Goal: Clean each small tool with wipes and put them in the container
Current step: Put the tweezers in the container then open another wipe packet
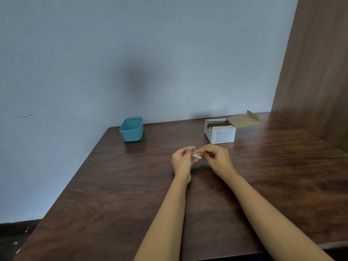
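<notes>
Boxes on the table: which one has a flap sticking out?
The white cardboard box at the back right; its flap is folded open. The teal tub on the left has no flap.

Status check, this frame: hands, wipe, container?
Left hand and right hand both pinching small white packet over dark wooden table. Teal plastic container back left, untouched. Open white cardboard box back right; nothing blocking.
</notes>
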A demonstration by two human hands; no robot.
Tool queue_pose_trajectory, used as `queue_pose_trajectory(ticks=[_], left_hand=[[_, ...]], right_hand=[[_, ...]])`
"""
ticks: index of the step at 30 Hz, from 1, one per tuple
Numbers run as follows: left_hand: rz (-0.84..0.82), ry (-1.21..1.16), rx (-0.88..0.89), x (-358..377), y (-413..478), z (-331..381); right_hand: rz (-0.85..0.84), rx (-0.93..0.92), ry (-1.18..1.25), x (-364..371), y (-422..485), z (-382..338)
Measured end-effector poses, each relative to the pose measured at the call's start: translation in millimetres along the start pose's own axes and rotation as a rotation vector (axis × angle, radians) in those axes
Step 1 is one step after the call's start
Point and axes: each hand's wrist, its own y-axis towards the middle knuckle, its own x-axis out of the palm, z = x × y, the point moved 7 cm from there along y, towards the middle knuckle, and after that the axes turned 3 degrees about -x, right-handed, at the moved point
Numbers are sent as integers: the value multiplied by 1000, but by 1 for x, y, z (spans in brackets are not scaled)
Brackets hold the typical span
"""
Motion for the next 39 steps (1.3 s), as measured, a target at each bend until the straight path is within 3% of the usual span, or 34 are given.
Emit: queue_pose_trajectory(ticks=[5, 10, 18, 28, 35, 39], left_hand=[[-44, -48, -33, 1, -7, 1], [-46, 50, 46, 0, -15, 2], [-44, -2, 9, 12, -47, 0], [-235, 23, -11, 43, -101, 1], [-459, 189, -133, 76, -150, -23], [-532, 168, -141, 99, -181, -36]], right_hand=[[-90, -78, -165, 2, -8, -9], [-126, -25, -175, 1, -18, -16], [155, 383, 246, -26, -45, -5], [181, 589, 675, -53, -90, -13], [260, 619, 662, -111, -144, -22], [453, 625, 641, -170, -192, -28]])
